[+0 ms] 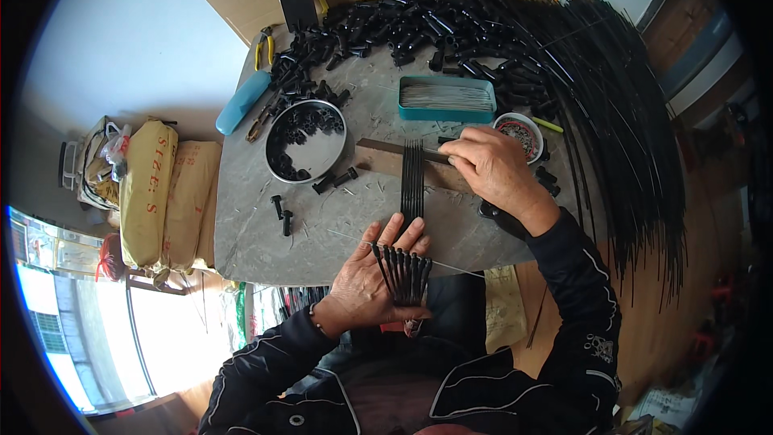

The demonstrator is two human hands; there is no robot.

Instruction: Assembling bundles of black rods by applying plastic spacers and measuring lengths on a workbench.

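My left hand [362,282] is closed round a flat row of thin black rods [412,181], its thumb across their near end. Black knobbed ends [400,262] fan out over the palm, and a thin pale wire [459,266] crosses beside them. The rods' far ends lie across a brown wooden block [384,164] and a dark flat strip [378,146] along it. At the strip's right end, my right hand [499,169] is pinched shut; what sits between its fingertips is mostly hidden.
Heaped black tubular parts [435,24] cover the table's far side. Long black rods [636,153] hang over its right edge. A round metal bowl [337,145], a teal tin [443,113] of pale wires, a small white bowl [538,129] and yellow-handled pliers [266,47] stand around the block.
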